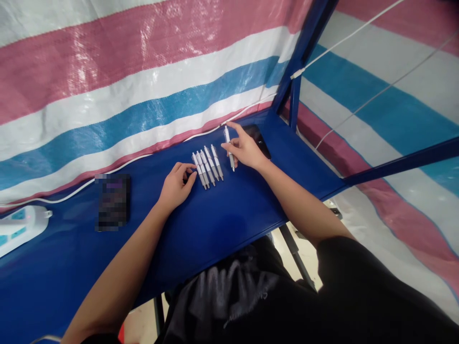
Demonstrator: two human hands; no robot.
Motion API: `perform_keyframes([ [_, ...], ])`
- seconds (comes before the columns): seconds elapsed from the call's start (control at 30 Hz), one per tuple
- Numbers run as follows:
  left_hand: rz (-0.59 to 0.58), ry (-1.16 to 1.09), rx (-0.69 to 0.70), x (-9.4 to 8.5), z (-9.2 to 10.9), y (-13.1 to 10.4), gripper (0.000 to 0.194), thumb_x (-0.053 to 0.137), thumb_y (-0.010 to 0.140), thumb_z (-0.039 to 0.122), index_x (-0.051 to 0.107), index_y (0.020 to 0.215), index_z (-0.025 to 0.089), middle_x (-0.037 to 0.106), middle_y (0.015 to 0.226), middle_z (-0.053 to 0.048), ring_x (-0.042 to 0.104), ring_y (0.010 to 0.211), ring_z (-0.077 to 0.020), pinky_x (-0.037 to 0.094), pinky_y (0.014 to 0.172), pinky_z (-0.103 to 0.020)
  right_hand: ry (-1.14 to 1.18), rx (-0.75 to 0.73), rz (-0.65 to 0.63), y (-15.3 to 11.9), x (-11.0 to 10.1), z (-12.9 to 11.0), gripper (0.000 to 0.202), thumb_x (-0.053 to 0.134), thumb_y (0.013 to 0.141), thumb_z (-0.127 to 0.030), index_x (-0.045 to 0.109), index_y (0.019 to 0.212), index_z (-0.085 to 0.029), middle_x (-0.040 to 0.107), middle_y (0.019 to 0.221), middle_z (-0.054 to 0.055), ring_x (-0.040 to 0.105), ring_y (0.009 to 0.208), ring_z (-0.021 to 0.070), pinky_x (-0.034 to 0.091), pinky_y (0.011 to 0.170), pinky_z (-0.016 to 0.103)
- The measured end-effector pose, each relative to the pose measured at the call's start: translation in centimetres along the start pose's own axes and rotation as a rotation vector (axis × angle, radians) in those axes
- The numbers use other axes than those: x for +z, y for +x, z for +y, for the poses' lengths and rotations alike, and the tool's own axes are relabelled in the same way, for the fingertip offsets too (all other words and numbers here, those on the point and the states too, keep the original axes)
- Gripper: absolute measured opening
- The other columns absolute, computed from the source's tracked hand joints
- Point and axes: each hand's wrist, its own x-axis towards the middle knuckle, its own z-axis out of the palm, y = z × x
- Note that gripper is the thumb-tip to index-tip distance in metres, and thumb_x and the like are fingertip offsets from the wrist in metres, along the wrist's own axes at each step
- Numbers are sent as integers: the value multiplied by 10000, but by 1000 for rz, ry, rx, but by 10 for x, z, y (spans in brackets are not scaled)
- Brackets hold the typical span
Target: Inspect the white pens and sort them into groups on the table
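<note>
Several white pens with grey grips (208,166) lie side by side in a slanted row on the blue table (222,231). At the row's left end is my left hand (178,184), its fingertips beside the outermost pen and its thumb apart from the index finger, with nothing held. My right hand (244,147) is to the right of the row, with one more white and grey pen (227,136) held between thumb and fingers. That pen stands nearly parallel to the others, its tip toward me.
A black phone (258,138) lies behind my right hand. Farther left are a dark, pixelated object (114,203) and a white power strip (27,227). A white cable (81,187) runs along the table's back edge, by a striped sheet (143,107). Blue frame posts (294,95) rise at the right corner.
</note>
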Motion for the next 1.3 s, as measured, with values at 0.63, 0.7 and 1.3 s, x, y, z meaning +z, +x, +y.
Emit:
perform_keyframes([
  [0.63,-1,-6,3,0,-1,0,200,636,1037,285,726,1200,213,659,1012,-40,580,736,-150,513,674,-307,-14,96,-39,-1,3,-3,582,621,971,-101,446,1516,-212,654,696,-67,629,417,158,537,375,247],
  [0.7,-1,-4,-1,0,-1,0,200,635,1037,290,728,1195,211,662,1014,-43,578,738,-151,518,683,-310,-21,91,-50,-2,3,-3,627,637,978,-117,417,1556,-216,663,706,-62,640,429,165,554,387,256],
  [1.3,-17,0,-32,-1,3,0,194,629,1028,285,722,1185,219,663,1018,-51,579,751,-161,521,680,-309,-6,97,-109,-1,0,2,575,658,945,-121,443,1457,-270,635,700,-82,594,397,150,489,343,258],
])
